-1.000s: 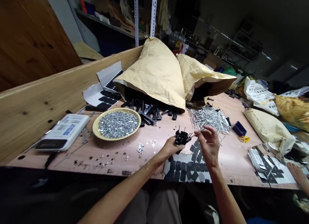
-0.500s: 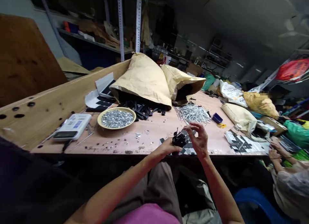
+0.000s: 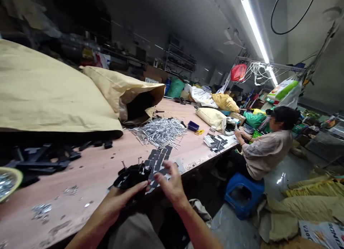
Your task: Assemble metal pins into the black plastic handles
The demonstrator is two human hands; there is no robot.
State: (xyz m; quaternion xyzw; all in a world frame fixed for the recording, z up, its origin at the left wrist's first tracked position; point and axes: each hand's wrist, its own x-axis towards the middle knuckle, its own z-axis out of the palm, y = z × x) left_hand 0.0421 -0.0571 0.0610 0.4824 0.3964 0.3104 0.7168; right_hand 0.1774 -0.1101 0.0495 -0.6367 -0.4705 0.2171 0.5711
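At 9 o'clock, dish [image 3: 7, 177] of small metal bits cut off by edge. At 10 o'clock, paper sack [image 3: 48, 95] cropped. Underside of black part [image 3: 130, 177] hidden by left hand [image 3: 116, 203].

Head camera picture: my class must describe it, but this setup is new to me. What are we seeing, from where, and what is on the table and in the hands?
There is no machine here: a person wears one camera on the head, looking forward and down, so the two bare arms entering from below are their own. The left hand grips a black plastic part with metal pins standing up from it. The right hand is open beside it, over a sheet of black pads. On the wooden table lie a pile of metal pins and loose black parts beside a paper sack. Another person sits at the table's far corner.
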